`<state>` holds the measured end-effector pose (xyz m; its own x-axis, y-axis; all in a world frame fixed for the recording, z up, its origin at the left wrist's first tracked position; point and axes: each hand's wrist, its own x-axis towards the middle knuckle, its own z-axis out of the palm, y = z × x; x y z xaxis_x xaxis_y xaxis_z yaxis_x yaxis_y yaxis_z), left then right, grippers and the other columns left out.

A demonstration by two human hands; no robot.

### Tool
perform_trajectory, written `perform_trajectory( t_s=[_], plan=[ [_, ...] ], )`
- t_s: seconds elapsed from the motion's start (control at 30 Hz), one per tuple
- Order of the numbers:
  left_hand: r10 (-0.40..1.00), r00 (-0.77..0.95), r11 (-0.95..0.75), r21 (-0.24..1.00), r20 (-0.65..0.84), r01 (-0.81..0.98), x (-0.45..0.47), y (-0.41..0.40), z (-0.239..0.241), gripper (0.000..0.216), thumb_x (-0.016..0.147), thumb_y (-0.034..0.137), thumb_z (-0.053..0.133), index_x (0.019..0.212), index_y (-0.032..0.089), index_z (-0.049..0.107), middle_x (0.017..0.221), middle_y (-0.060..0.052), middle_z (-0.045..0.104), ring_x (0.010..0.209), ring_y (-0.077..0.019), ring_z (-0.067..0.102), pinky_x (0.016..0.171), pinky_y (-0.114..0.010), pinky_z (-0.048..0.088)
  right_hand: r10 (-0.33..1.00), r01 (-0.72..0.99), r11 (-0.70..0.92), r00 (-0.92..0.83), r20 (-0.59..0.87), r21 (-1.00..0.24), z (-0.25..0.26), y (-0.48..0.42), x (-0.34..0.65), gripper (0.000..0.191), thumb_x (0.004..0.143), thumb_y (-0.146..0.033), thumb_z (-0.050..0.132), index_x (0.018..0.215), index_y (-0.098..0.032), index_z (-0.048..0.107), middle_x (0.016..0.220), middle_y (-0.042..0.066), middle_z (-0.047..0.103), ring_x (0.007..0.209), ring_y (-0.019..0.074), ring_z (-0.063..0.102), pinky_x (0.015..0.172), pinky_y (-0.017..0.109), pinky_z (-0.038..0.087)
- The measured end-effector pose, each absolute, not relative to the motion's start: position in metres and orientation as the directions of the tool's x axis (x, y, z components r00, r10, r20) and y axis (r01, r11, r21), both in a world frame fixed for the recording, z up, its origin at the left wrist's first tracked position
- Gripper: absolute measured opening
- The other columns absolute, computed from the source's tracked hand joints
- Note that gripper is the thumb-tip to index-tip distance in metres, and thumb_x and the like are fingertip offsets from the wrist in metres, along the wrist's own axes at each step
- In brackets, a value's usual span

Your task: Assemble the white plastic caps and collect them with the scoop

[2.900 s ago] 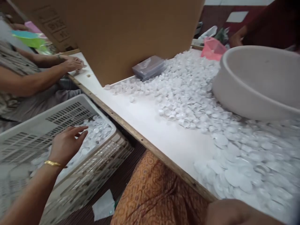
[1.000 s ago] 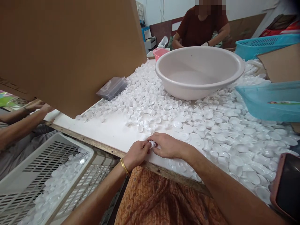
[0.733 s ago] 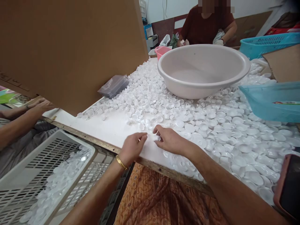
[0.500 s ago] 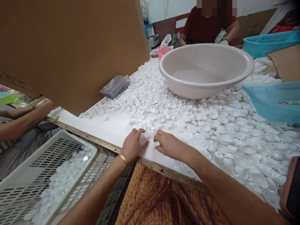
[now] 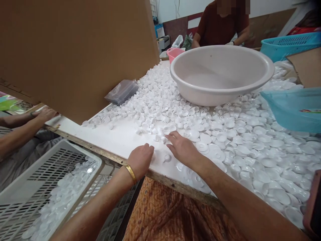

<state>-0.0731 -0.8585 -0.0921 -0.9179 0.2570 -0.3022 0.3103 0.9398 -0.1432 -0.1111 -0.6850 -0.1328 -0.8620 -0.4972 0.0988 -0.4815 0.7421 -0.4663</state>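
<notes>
My left hand (image 5: 140, 160), with a gold bangle on the wrist, rests knuckles-up on the white table (image 5: 120, 140) near its front edge; its fingers are curled under, hiding anything in them. My right hand (image 5: 182, 149) lies just to the right with fingers stretched flat toward a few small white caps (image 5: 162, 138). One white disc-shaped piece (image 5: 167, 157) lies on the table between the two hands. A large heap of white plastic caps and discs (image 5: 225, 134) covers the table beyond and to the right.
A pale basin (image 5: 220, 92) sits on the heap. A big cardboard box (image 5: 75, 50) stands at the left, with a grey plastic packet (image 5: 122, 92) beside it. A slatted crate (image 5: 99, 160) holding white pieces is below left. Blue baskets (image 5: 293, 110) stand right. Other people's hands (image 5: 43, 114) work nearby.
My view swung from the crate to the table. My hands, pinched together on a small white piece a second ago, have parted; the piece lies between them and my right hand reaches forward.
</notes>
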Motion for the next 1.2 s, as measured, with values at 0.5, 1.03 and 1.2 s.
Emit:
perform_trajectory(
  t_s=[0.5, 1.03, 1.2],
  plan=[
    [0.067, -0.998, 0.991, 0.118, 0.016, 0.069, -0.12, -0.861, -0.126, 0.019, 0.084, 0.023, 0.045, 0.095, 0.018, 0.059, 0.083, -0.005, 0.059, 0.08, -0.0178, 0.056, 0.074, -0.028, 0.041, -0.641, -0.636, 0.609, -0.746, 0.177, -0.474, -0.137, -0.7, -0.102, 0.023, 0.086, -0.022, 0.048, 0.108, -0.02, 0.053, 0.109, 0.006, 0.059, 0.1, 0.0162, 0.055, 0.08, 0.027, 0.044],
    [0.079, -0.996, 0.989, -0.126, -0.033, 0.082, -0.085, -0.871, -0.118, 0.024, 0.089, 0.018, 0.034, 0.091, 0.014, 0.058, 0.09, -0.009, 0.057, 0.082, -0.0185, 0.058, 0.069, -0.028, 0.043, -0.607, -0.633, 0.754, -0.773, 0.184, -0.177, -0.133, -0.708, -0.109, 0.014, 0.083, -0.013, 0.046, 0.089, -0.019, 0.057, 0.093, 0.007, 0.057, 0.078, 0.0178, 0.057, 0.062, 0.027, 0.041],
    [0.084, -0.996, 0.983, -0.162, -0.013, 0.085, -0.091, -0.869, -0.119, 0.023, 0.087, 0.014, 0.034, 0.091, 0.014, 0.057, 0.089, -0.009, 0.057, 0.079, -0.0181, 0.058, 0.068, -0.028, 0.043, -0.647, -0.663, 0.729, -0.749, 0.142, -0.173, -0.138, -0.71, -0.107, 0.02, 0.086, -0.017, 0.042, 0.083, -0.018, 0.061, 0.095, 0.008, 0.056, 0.08, 0.0185, 0.055, 0.062, 0.027, 0.042]
  ],
)
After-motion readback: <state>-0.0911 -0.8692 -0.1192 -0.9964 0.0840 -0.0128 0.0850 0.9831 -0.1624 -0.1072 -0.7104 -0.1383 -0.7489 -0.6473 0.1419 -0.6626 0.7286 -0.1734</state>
